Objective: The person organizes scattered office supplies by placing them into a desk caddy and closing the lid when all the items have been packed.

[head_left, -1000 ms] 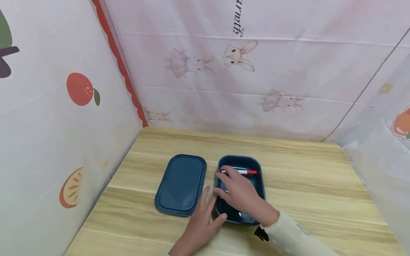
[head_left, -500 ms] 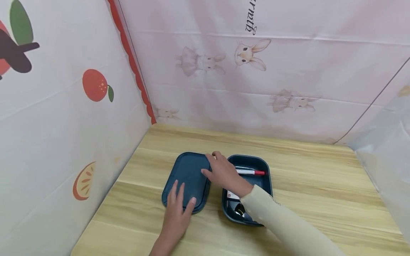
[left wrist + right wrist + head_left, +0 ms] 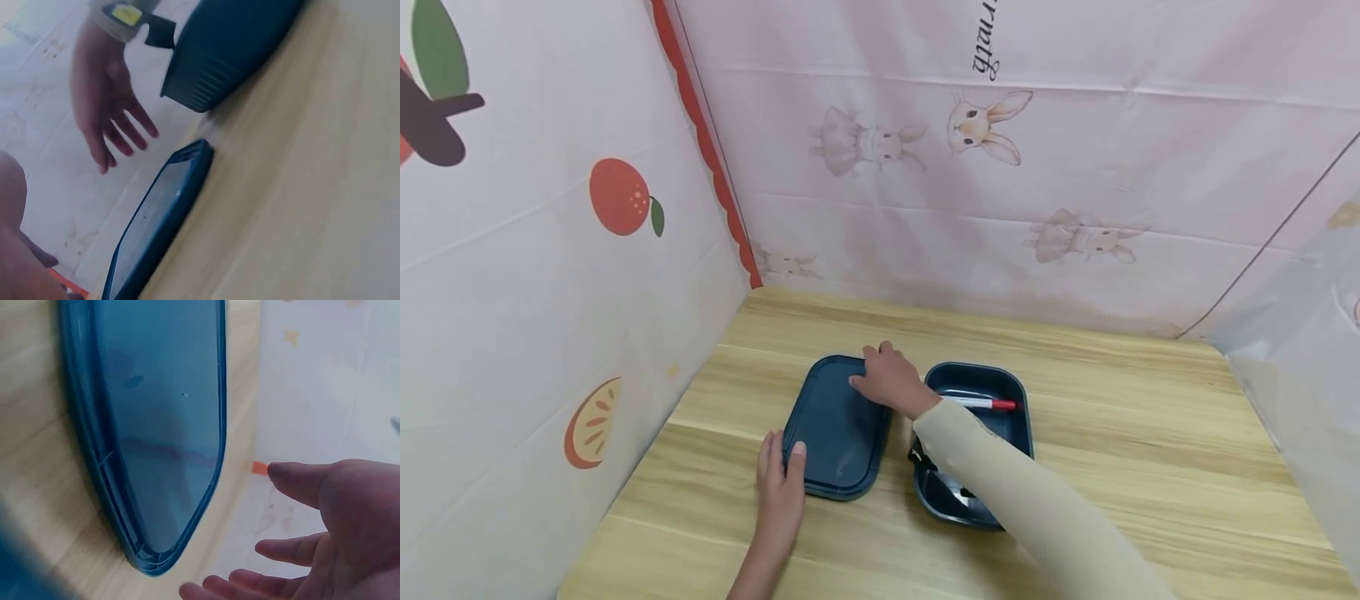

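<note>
A dark blue rectangular lid (image 3: pixel 842 425) lies flat on the table. At its near left edge is my left hand (image 3: pixel 781 487), fingers straight and thumb overlapping the rim. My right hand (image 3: pixel 891 379) hovers by the far right corner; in the right wrist view its spread fingers stand apart from the lid (image 3: pixel 169 437). Neither hand holds anything. Right of the lid sits a dark blue open box (image 3: pixel 1028 417) with a white marker (image 3: pixel 977 403) with a red cap lying across its far part. My right sleeve (image 3: pixel 1000 467) hides much of the box's inside.
The wooden table (image 3: pixel 1150 458) extends to the right of the box. A fruit-print cloth wall (image 3: pixel 512 292) borders it on the left, and a pink rabbit-print cloth (image 3: pixel 880 225) rises behind it.
My right hand has left the box and moved left to the lid's far corner. My left hand has shifted left, from beside the box across the lid to its left edge.
</note>
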### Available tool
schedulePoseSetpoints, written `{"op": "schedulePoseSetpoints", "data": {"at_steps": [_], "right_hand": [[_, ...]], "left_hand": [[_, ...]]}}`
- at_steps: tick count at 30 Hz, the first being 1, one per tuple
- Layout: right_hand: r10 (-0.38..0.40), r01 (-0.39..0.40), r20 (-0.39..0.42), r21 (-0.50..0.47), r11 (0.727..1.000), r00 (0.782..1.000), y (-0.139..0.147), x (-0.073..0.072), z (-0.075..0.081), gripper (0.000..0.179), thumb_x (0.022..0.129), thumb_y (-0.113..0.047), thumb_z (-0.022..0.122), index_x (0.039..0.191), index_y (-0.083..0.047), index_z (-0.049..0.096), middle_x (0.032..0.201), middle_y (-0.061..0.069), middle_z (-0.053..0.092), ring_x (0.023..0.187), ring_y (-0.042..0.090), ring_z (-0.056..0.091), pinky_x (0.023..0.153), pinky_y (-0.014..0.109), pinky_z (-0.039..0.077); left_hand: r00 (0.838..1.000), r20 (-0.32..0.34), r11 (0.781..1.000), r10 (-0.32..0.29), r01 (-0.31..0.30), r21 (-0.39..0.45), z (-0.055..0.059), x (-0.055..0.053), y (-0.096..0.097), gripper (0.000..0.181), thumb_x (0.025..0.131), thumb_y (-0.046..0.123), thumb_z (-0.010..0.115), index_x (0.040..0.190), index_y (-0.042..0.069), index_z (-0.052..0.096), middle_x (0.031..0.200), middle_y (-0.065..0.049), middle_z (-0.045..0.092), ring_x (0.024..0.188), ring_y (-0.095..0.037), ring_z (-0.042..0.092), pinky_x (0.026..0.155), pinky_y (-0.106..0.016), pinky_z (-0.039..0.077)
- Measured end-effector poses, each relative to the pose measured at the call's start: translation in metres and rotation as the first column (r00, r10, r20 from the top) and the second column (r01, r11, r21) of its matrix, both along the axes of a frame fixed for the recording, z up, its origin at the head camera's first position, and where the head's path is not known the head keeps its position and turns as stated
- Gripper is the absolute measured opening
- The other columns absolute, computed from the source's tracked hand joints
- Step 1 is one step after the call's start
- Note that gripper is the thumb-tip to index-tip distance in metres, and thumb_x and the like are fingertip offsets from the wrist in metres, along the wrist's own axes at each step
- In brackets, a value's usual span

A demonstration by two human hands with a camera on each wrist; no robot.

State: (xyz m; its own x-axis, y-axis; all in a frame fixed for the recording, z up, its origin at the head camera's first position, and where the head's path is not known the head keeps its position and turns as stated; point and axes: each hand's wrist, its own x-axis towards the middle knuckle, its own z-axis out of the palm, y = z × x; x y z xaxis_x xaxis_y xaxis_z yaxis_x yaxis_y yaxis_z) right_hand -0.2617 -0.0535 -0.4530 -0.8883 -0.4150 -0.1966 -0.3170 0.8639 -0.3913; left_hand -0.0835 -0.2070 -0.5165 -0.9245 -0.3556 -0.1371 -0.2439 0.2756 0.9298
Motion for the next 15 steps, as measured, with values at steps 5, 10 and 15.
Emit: {"op": "schedulePoseSetpoints", "data": {"at_steps": [5,10,15], "right_hand": [[-0.054,0.053,0.031,0.029,0.998,0.998,-0.007,-0.014,-0.008,0.058,0.102,-0.042,0.058,0.146,-0.006,0.049,0.144,0.02,0.046,0.123,0.036,0.052,0.096,0.047,0.05],[-0.058,0.055,0.067,0.042,0.998,0.996,-0.013,-0.024,-0.012,0.047,0.102,-0.041,0.058,0.133,-0.006,0.06,0.136,0.019,0.053,0.111,0.032,0.057,0.09,0.044,0.051],[-0.039,0.032,0.13,0.057,0.998,0.991,-0.015,-0.03,-0.011,0.034,0.103,-0.039,0.056,0.081,-0.013,0.061,0.101,0.011,0.059,0.093,0.027,0.055,0.078,0.04,0.043]], "left_hand": [[0.999,0.015,0.999,0.033,-0.033,-0.004,0.002,-0.001,-0.004,0.075,0.107,0.049,0.039,0.161,0.002,0.017,0.168,-0.02,-0.002,0.154,-0.045,-0.002,0.12,-0.067,0.009],[0.997,0.043,0.998,0.058,-0.058,-0.001,0.004,0.0,-0.009,0.078,0.107,0.049,0.039,0.161,-0.001,0.012,0.168,-0.023,-0.006,0.153,-0.047,-0.004,0.12,-0.067,0.011],[0.995,0.078,0.995,0.056,-0.062,0.079,0.009,0.002,-0.01,0.081,0.108,0.047,0.039,0.16,-0.004,0.004,0.166,-0.026,-0.011,0.152,-0.049,-0.004,0.121,-0.065,0.009]]}}
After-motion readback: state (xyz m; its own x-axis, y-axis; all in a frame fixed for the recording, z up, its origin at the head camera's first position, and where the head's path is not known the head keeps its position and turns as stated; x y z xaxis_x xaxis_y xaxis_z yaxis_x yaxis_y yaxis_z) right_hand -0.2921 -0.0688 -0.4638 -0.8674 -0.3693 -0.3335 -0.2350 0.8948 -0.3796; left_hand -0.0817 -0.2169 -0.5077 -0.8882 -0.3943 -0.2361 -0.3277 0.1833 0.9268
